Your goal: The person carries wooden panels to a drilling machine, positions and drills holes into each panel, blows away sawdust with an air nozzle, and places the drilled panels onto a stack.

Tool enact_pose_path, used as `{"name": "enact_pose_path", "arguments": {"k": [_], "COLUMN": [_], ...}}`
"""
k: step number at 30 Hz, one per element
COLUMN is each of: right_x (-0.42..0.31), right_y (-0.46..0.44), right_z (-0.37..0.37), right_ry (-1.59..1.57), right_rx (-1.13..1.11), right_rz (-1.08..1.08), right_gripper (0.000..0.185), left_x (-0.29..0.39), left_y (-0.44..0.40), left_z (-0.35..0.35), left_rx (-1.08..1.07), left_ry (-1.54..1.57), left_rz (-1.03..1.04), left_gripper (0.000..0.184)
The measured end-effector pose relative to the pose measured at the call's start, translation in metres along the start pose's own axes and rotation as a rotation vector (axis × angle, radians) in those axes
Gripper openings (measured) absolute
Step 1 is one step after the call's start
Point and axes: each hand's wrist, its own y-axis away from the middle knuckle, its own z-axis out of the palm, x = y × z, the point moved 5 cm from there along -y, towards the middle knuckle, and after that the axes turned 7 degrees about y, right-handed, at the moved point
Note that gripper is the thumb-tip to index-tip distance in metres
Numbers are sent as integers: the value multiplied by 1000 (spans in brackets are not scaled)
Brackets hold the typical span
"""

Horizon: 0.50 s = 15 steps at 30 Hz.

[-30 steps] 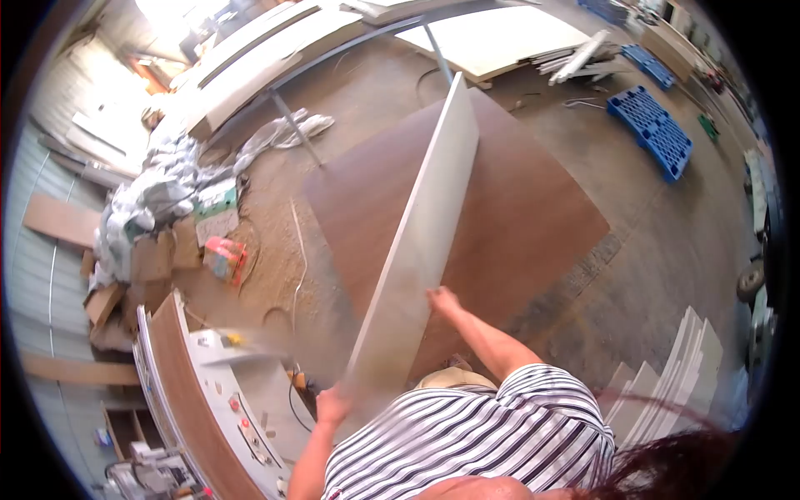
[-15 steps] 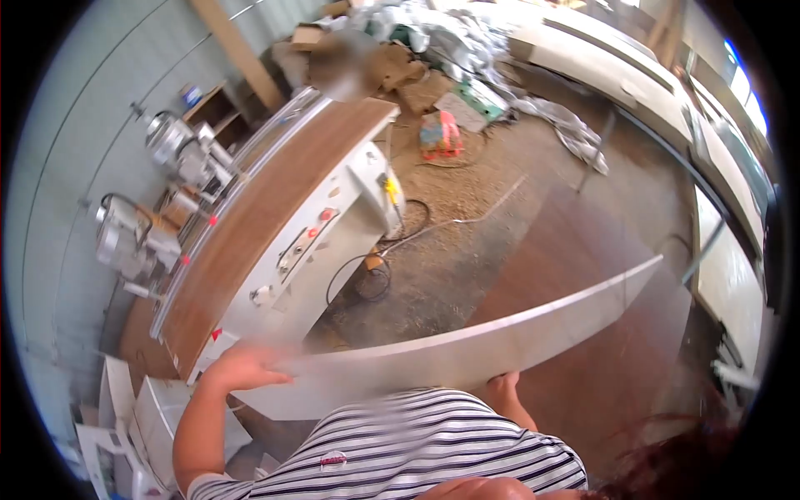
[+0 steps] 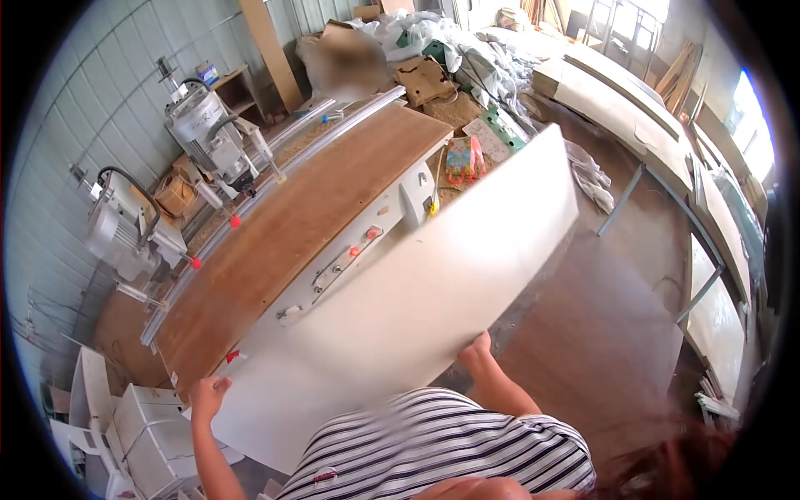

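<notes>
A long white panel [image 3: 417, 275] spans the space before my body, its broad face tilted up toward me. My left hand [image 3: 209, 395] grips the panel at its left end, thumb over the edge. On the near long edge, my right hand [image 3: 475, 347] holds the panel too, its fingers partly hidden beneath. The panel's far edge lies alongside the front of a machine with a brown table top [image 3: 317, 217]. I cannot tell whether the panel touches it.
Two motor units [image 3: 200, 125] with red-tipped rods stand behind the machine table. White boxes [image 3: 158, 433] sit at lower left. Plastic sheeting and cardboard [image 3: 425, 79] are heaped at the back. Stacked panels [image 3: 617, 104] rest on a metal frame at right.
The panel has turned from nearly edge-on to showing its broad face, and its far right end has swung up and left toward the machine. Both hands still hold it.
</notes>
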Motion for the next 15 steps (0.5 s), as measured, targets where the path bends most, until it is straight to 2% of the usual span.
{"name": "enact_pose_path", "arguments": {"k": [1,3,5,7,10,12,14,15], "right_x": [9,32,48,76,97,101,103,102], "right_y": [-4,5,30,4,0,-16,-34,-42], "right_z": [17,74,127,144,172,186,200,204], "right_ry": [2,15,43,44,-11,45,91,158], "right_rx": [0,-148,-132,-203,-136,-116,-95,-104], "right_rz": [-1,132,138,213,300,277,258,277], "right_gripper": [44,44,46,51,60,62,65,68], "left_x": [-18,-72,-109,-160,-186,-212,-232,-234], "left_y": [-12,-38,-58,-73,-87,-101,-125,-134], "left_z": [2,12,21,32,41,54,66,66], "left_rx": [0,141,133,141,108,96,208,204], "left_ry": [2,63,-5,-146,-104,-77,-28,-35], "left_rz": [-1,-242,-290,-462,-494,-517,-387,-390], "left_gripper": [50,60,65,65,65,65,68,68]}}
